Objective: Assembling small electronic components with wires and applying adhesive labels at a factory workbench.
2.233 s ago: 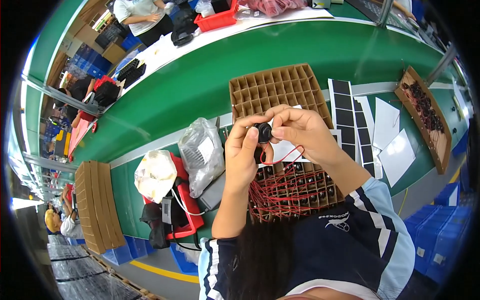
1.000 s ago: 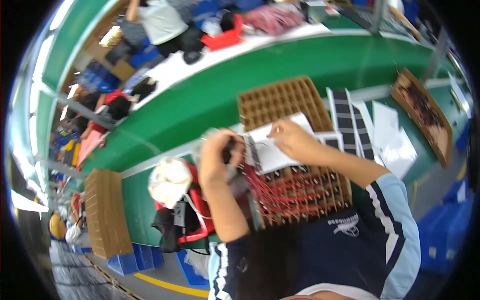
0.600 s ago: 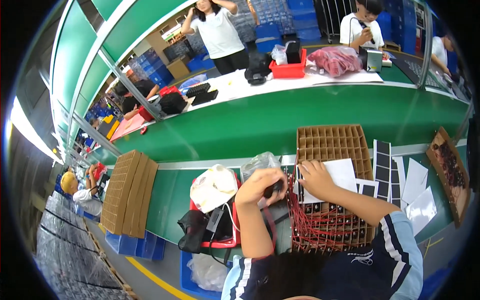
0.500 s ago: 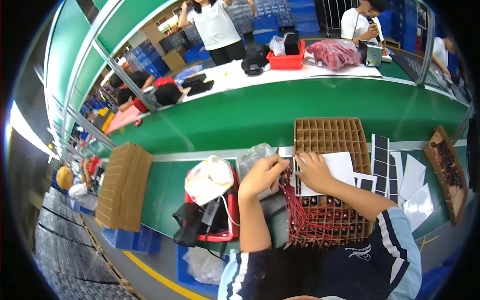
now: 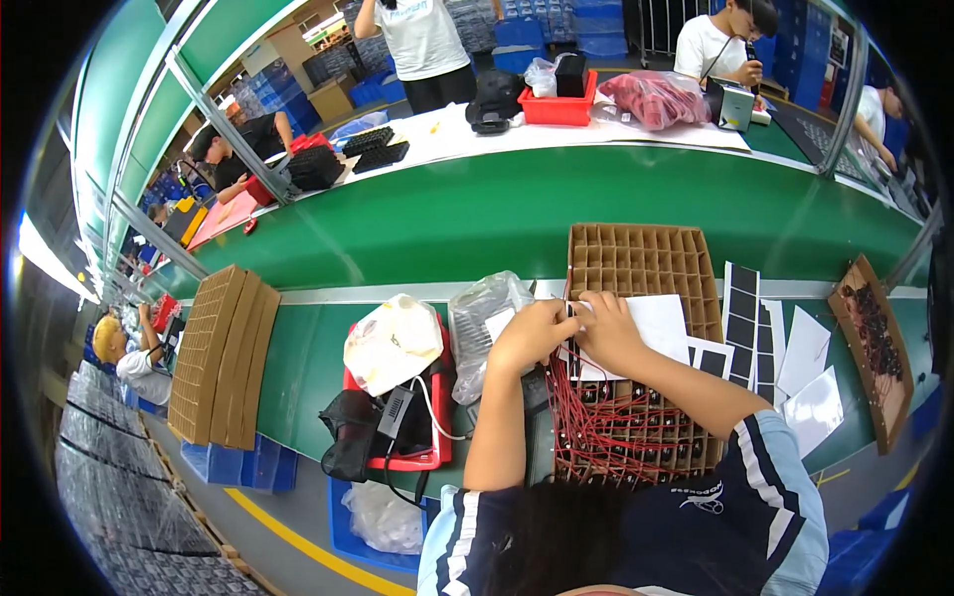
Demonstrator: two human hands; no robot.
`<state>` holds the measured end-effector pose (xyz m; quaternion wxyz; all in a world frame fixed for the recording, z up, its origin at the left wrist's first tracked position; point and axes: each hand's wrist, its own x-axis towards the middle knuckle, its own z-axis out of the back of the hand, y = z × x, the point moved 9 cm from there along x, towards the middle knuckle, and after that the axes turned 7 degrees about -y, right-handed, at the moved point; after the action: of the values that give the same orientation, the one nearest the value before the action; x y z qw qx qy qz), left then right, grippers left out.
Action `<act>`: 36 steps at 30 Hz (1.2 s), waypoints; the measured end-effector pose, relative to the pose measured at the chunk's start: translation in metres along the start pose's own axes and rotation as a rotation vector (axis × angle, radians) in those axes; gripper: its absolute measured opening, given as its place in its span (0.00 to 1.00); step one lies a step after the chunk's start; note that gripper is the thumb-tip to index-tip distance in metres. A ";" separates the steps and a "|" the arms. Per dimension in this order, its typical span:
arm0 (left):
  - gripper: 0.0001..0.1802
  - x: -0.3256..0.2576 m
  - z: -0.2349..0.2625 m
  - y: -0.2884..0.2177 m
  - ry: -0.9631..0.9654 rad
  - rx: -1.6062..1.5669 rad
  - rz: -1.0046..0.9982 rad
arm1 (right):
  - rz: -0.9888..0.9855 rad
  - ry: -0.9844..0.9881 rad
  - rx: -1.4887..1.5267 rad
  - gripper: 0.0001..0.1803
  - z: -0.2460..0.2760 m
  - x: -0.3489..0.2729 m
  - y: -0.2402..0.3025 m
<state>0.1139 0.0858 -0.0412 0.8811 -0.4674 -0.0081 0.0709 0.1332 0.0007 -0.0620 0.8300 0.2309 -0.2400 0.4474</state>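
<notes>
My left hand (image 5: 530, 336) and my right hand (image 5: 608, 333) meet over the left side of a cardboard divider tray (image 5: 641, 260), fingertips pinched together. Whatever lies between the fingers is too small or hidden to name. Under my right hand and wrist lies a white paper sheet (image 5: 658, 326) on the tray. The tray's near cells hold several small black parts with red wires (image 5: 596, 429), and the wires bunch up below my left hand. Beside that hand rests a clear plastic bag (image 5: 475, 328).
On the left, a red bin (image 5: 440, 437) carries a crumpled white bag (image 5: 393, 343) and a black adapter (image 5: 396, 409). Divider trays (image 5: 214, 358) stand farther left. Label sheets (image 5: 740, 318) lie right, near a cardboard tray of dark parts (image 5: 874, 338). Co-workers sit and stand beyond the green partition (image 5: 477, 214).
My right hand has come leftward off the middle of the paper, and its fingertips now meet those of my left hand. The whole view has shifted slightly.
</notes>
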 end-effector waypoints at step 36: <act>0.19 0.012 -0.030 0.013 0.164 -0.130 0.108 | 0.168 0.039 0.538 0.14 0.184 -0.004 0.028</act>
<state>0.1265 0.0701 -0.0699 0.8415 -0.5276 0.0849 0.0792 0.0720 -0.0978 0.0838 0.7035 0.4136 -0.1146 0.5665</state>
